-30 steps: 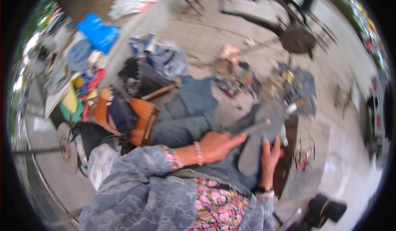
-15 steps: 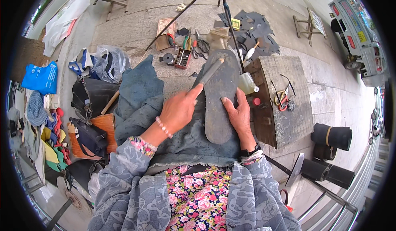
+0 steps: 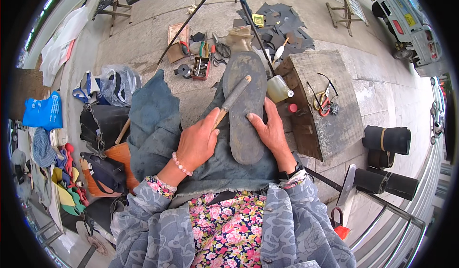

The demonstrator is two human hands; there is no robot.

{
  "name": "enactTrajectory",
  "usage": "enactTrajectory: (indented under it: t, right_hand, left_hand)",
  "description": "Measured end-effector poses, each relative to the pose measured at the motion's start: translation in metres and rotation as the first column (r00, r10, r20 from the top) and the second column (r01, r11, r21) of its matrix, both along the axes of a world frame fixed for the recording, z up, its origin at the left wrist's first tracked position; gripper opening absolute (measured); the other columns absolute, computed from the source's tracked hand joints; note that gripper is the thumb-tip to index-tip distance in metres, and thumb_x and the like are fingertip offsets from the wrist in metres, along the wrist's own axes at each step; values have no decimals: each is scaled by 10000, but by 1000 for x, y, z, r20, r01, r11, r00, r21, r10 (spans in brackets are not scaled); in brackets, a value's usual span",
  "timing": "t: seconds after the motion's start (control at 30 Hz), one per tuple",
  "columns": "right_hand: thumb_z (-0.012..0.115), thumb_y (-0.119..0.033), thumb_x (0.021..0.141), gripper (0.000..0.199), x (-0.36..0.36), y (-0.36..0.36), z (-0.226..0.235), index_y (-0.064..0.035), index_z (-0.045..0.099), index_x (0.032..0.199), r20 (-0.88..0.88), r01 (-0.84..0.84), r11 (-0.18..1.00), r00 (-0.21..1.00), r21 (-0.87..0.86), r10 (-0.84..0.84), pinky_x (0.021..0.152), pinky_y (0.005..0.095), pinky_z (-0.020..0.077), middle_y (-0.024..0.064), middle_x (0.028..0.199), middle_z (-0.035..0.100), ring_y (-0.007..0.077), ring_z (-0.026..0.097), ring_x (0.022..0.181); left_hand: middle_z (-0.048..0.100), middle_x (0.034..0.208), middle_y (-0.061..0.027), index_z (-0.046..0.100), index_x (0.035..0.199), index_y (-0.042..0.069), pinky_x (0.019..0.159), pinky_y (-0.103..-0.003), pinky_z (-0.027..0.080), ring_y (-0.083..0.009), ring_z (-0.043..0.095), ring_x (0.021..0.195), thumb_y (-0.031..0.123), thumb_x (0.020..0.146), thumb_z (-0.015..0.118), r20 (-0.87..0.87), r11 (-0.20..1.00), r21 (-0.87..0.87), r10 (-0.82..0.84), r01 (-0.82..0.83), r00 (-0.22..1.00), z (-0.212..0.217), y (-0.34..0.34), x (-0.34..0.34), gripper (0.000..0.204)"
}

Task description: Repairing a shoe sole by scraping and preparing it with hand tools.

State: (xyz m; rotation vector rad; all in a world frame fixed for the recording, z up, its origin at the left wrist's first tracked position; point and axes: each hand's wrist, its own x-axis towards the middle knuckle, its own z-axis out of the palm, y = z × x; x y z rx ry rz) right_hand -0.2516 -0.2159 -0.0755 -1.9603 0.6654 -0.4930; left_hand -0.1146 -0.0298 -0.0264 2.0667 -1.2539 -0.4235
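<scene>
Paved ground surrounds; left hand (image 3: pixel 198 143) grips a wooden-handled rasp (image 3: pixel 233 99), right hand (image 3: pixel 271 133) lies open pinning the grey rubber sole (image 3: pixel 245 105). Steady, flat strokes would serve best.

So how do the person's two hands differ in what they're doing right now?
The left hand grips a rasp-like tool lying across the shoe sole; the right hand lies flat, holding the sole's edge. The left wrist wears a bead bracelet, the right a dark band. Both rest over the lap cloth.
</scene>
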Motion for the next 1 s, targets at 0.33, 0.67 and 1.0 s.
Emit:
enactTrajectory:
  t: [0.33, 0.67, 1.0]
  right_hand:
    - [704, -290, 817, 689, -3, -4, -5, 94, 424, 1316, 26, 1, 995, 1000, 102, -4, 1055, 380, 350, 250, 1305, 483, 351, 469, 1240]
    - [715, -285, 802, 687, -5, -4, -3, 68, 432, 1320, 10, 29, 994, 1000, 109, -30, 1056, 372, 350, 238, 1308, 480, 337, 469, 1243]
    - [740, -272, 771, 711, -3, -2, 3, 65, 435, 1318, -8, 43, 992, 999, 117, -43, 1051, 378, 359, 233, 1293, 490, 337, 475, 1233]
  left_hand:
    - [628, 999, -280, 399, 1351, -27, 754, -446, 487, -426, 625, 886, 84, 874, 535, -187, 995, -92, 20, -38, 982, -9, 1, -8, 509]
    - [601, 1116, -288, 399, 1350, -43, 831, -411, 486, -412, 617, 993, 122, 888, 567, -227, 997, -66, 29, -46, 973, -6, -1, -11, 518]
    - [618, 1111, -262, 422, 1346, -29, 823, -399, 494, -389, 638, 966, 79, 873, 566, -417, 991, 47, 133, -124, 899, 15, -7, -8, 506]
